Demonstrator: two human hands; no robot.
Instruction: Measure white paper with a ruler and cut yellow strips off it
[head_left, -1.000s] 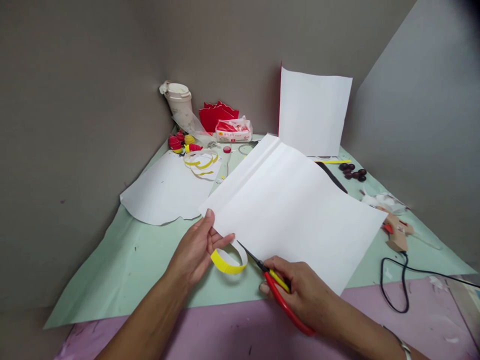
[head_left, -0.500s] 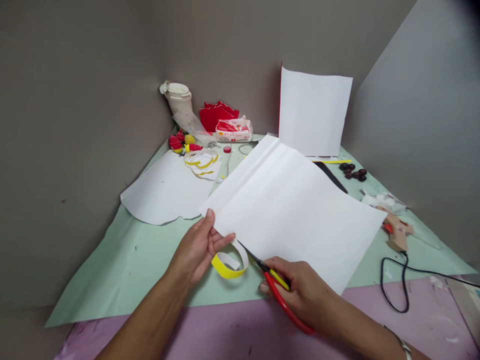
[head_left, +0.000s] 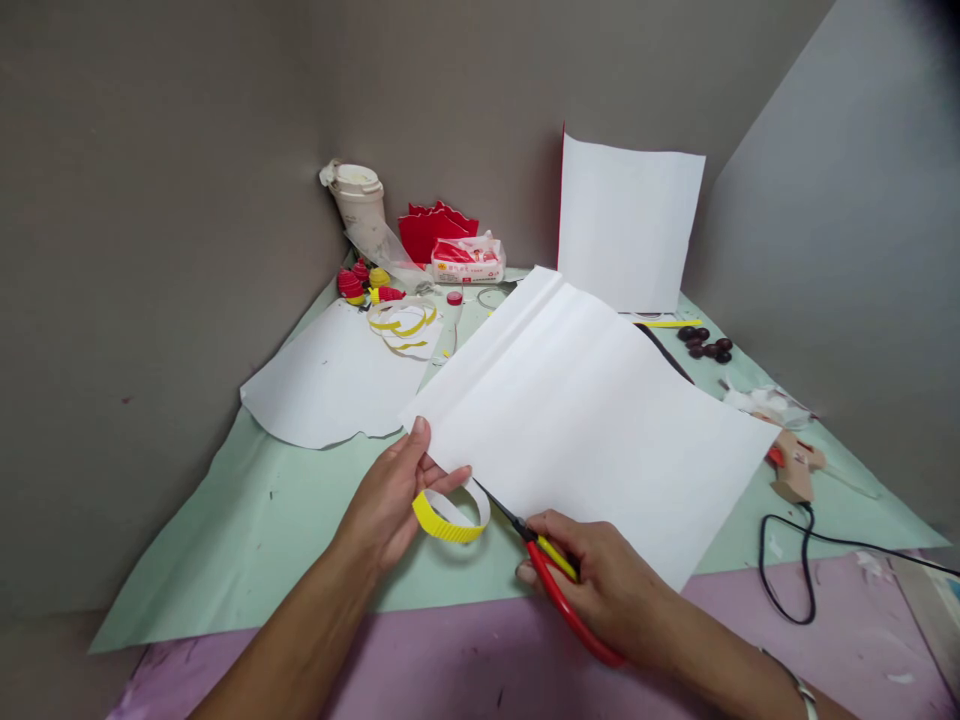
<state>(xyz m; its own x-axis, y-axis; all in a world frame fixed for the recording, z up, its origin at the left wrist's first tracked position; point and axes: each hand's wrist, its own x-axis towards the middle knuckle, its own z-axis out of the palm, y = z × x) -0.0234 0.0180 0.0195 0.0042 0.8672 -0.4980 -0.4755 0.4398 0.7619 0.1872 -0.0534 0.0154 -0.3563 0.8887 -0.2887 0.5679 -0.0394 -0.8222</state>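
A large white sheet [head_left: 585, 400] is tilted across the middle of the table. My left hand [head_left: 397, 490] pinches its lower left edge, thumb on top. From that edge, beside my left fingers, hangs a curled strip [head_left: 448, 525], yellow outside and white inside. My right hand [head_left: 592, 575] is closed around the red and yellow handles of the scissors [head_left: 559, 590]. Their dark tips meet the sheet's lower edge where the curl begins, just right of my left fingertips.
Left lie a white paper piece [head_left: 322, 390] and yellow-edged curls [head_left: 405, 325]. Behind stand a lidded cup [head_left: 360, 205], a tissue pack [head_left: 468, 262] and an upright white sheet [head_left: 630, 230]. Rightward are dark oval objects [head_left: 705, 345] and a corded glue gun [head_left: 795, 468].
The hanging yellow strip has curled slightly up and to the left. The sheet's right corner has shifted a little rightward. Both hands have stayed almost in place.
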